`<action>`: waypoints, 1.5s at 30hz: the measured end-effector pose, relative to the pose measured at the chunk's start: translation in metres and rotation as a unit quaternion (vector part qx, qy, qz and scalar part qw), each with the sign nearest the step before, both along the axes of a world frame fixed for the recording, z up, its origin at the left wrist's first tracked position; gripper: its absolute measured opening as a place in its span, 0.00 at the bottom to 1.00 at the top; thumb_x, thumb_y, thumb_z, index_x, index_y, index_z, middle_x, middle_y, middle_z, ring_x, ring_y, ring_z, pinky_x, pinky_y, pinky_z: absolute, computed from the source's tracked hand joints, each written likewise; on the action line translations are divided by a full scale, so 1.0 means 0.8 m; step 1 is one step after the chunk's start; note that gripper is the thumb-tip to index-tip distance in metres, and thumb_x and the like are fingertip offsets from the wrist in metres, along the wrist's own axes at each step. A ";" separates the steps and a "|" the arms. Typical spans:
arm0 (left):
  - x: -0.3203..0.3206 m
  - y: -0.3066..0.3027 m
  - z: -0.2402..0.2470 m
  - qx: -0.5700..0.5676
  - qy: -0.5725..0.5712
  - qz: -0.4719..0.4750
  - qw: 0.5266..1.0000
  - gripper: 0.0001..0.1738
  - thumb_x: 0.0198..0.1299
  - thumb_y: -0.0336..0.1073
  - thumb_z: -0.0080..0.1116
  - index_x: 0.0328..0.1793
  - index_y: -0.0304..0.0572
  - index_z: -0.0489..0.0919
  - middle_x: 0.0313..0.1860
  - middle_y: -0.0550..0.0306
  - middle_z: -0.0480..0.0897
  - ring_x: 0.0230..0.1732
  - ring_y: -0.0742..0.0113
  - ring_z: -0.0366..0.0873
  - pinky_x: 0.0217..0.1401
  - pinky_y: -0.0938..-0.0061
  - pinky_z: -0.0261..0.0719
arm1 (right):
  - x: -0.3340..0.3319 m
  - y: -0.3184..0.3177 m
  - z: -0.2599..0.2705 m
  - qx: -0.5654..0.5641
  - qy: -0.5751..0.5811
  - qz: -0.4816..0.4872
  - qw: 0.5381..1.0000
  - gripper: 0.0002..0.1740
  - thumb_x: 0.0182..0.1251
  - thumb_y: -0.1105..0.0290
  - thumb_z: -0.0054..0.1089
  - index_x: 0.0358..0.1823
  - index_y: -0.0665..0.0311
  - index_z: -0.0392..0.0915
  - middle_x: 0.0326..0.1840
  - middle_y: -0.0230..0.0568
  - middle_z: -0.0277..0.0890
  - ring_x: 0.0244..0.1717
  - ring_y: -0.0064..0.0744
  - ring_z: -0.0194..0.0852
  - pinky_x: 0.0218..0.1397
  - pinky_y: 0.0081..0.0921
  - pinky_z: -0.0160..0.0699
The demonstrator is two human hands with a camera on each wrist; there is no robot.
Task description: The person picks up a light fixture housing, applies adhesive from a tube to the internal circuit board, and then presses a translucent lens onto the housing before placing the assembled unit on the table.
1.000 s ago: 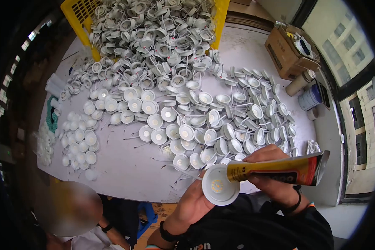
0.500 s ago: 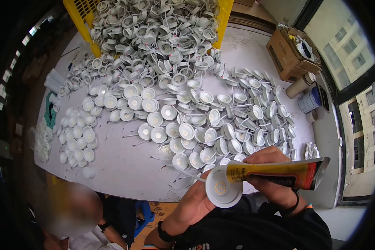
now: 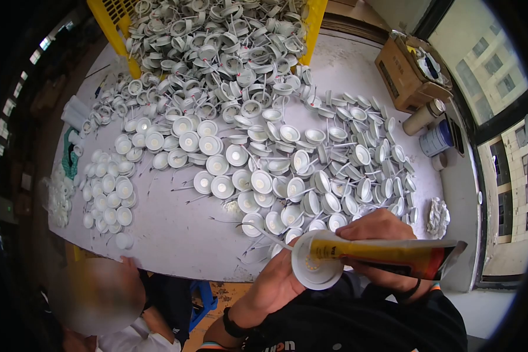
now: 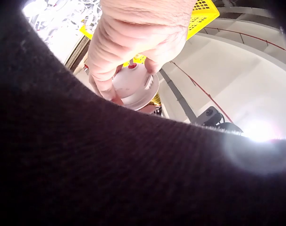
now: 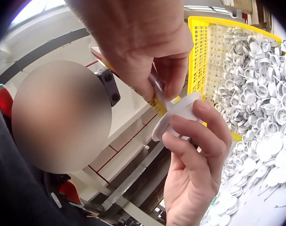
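My left hand (image 3: 267, 290) holds a white round LED downlight (image 3: 318, 280) by its rim and back, its dish facing up toward the head camera. Small yellow LED dots show at the dish's centre, and a white cable sticks out on the left. In the left wrist view, fingers and thumb curl round the downlight's back (image 4: 133, 87). My right hand (image 3: 378, 226) grips a yellow and black glue tube (image 3: 393, 253) with a red band near its flat end. The tube's front end overlaps the dish; its nozzle tip is hidden in the head view.
Several finished-looking downlights (image 3: 261, 182) spread over the white table (image 3: 176, 234). Behind them, a yellow crate (image 3: 315, 35) overflows with white rings. Small white domes (image 3: 108, 193) lie at left. A cardboard box (image 3: 410, 73) and a can (image 3: 437, 139) stand at right; another person (image 3: 158, 328) sits at lower left.
The tube's front end has moved farther over the dish, now covering part of the LED dots, and its flat end sits lower. The other person's hand has come up at the table edge.
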State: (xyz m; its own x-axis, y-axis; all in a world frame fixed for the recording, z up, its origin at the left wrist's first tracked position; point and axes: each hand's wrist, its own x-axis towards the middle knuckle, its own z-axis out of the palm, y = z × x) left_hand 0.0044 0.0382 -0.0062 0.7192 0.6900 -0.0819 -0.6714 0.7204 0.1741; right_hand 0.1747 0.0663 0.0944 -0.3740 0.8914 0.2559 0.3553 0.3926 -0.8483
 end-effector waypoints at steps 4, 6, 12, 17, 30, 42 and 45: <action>-0.005 0.001 0.007 0.011 0.039 0.031 0.999 0.33 0.56 0.47 0.41 0.61 0.37 0.45 0.57 0.52 0.57 0.57 0.64 0.59 0.56 0.68 0.61 | 0.000 -0.004 0.003 0.074 -0.096 -0.060 0.991 0.11 0.43 0.73 0.61 0.31 0.65 0.72 0.29 0.39 0.72 0.31 0.32 0.72 0.32 0.23 0.71; -0.007 0.002 0.010 0.023 0.062 0.046 0.997 0.33 0.56 0.47 0.41 0.61 0.36 0.46 0.57 0.51 0.58 0.57 0.64 0.59 0.56 0.67 0.61 | 0.000 -0.007 0.005 0.056 -0.082 -0.098 0.990 0.10 0.43 0.72 0.61 0.29 0.65 0.72 0.26 0.38 0.72 0.30 0.32 0.71 0.32 0.24 0.69; -0.008 -0.001 0.000 0.001 0.093 0.084 0.992 0.31 0.56 0.46 0.41 0.60 0.35 0.50 0.57 0.52 0.60 0.58 0.64 0.58 0.57 0.68 0.59 | 0.016 -0.011 0.021 0.000 -0.130 -0.006 0.992 0.15 0.39 0.75 0.62 0.33 0.65 0.72 0.28 0.37 0.72 0.28 0.30 0.73 0.30 0.20 0.72; -0.005 -0.003 -0.003 -0.001 0.119 0.121 0.986 0.31 0.56 0.50 0.35 0.61 0.39 0.52 0.60 0.49 0.56 0.60 0.56 0.55 0.60 0.61 0.53 | 0.009 -0.017 0.020 -0.302 0.037 -0.025 0.952 0.16 0.45 0.71 0.60 0.38 0.67 0.71 0.34 0.40 0.71 0.33 0.32 0.72 0.36 0.21 0.71; -0.001 -0.001 -0.007 -0.001 0.129 0.128 0.983 0.30 0.57 0.51 0.34 0.61 0.43 0.51 0.58 0.48 0.58 0.54 0.53 0.62 0.48 0.62 0.68 | -0.017 -0.005 -0.038 -0.140 0.166 -0.119 0.969 0.10 0.46 0.74 0.58 0.32 0.65 0.71 0.34 0.39 0.67 0.35 0.28 0.65 0.38 0.23 0.65; -0.148 0.010 -0.175 -0.101 0.470 0.275 0.833 0.26 0.56 0.50 0.38 0.47 0.30 0.66 0.44 0.50 0.72 0.45 0.63 0.70 0.46 0.72 0.69 | -0.016 -0.015 -0.063 -0.243 0.294 -0.209 0.901 0.16 0.44 0.75 0.58 0.36 0.70 0.67 0.27 0.39 0.70 0.23 0.25 0.71 0.27 0.18 0.72; -0.200 0.001 -0.262 -0.105 0.613 0.244 0.744 0.25 0.55 0.51 0.40 0.39 0.31 0.71 0.36 0.51 0.75 0.39 0.65 0.72 0.39 0.74 0.69 | -0.023 -0.013 -0.067 -0.250 0.296 -0.226 0.894 0.16 0.44 0.75 0.58 0.36 0.71 0.66 0.27 0.40 0.70 0.23 0.25 0.71 0.26 0.19 0.73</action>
State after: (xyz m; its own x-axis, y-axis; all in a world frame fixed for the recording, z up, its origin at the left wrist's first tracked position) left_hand -0.1559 0.0394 -0.2156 -0.3171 0.7241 -0.6125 -0.2905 0.5406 0.7895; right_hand 0.1563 0.0559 0.0407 0.1227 0.9755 -0.1826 -0.1877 -0.1578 -0.9695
